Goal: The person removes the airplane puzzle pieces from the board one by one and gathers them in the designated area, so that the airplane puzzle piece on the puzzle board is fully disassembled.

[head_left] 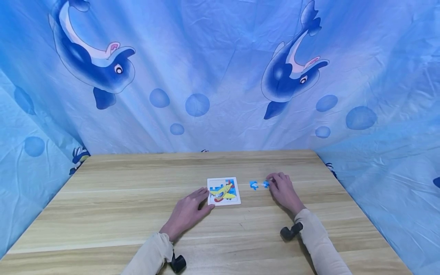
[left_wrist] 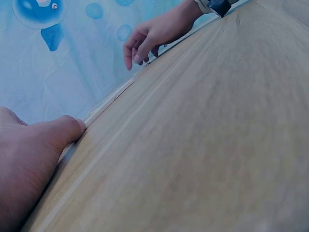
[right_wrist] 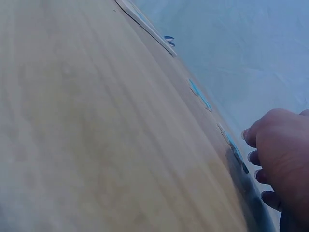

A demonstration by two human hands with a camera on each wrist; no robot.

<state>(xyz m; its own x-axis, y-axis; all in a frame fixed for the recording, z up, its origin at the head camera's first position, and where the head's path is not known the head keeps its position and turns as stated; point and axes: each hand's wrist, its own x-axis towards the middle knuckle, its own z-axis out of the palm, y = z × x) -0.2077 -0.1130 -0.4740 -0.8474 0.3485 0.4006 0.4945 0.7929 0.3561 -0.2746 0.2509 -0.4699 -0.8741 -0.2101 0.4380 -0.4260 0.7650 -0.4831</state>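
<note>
A square jigsaw board (head_left: 223,203) with a white frame lies flat on the table, showing a yellow and red airplane on blue. Part of its upper left is bare white. My left hand (head_left: 187,212) rests against its left side, fingers along that edge and thumb (left_wrist: 72,126) at the lower left corner. Right of the board lies a blue and white jigsaw piece (head_left: 253,185). A second blue and white piece (head_left: 266,184) lies beside it, partly under my right hand (head_left: 283,191). In the right wrist view, loosely bent fingertips (right_wrist: 248,137) hover just off this piece.
The wooden table (head_left: 120,206) runs back to a blue curtain (head_left: 220,76) printed with dolphins and bubbles. Black wrist cameras sit on both forearms, one under the left sleeve (head_left: 151,256) and one beside the right sleeve (head_left: 317,236).
</note>
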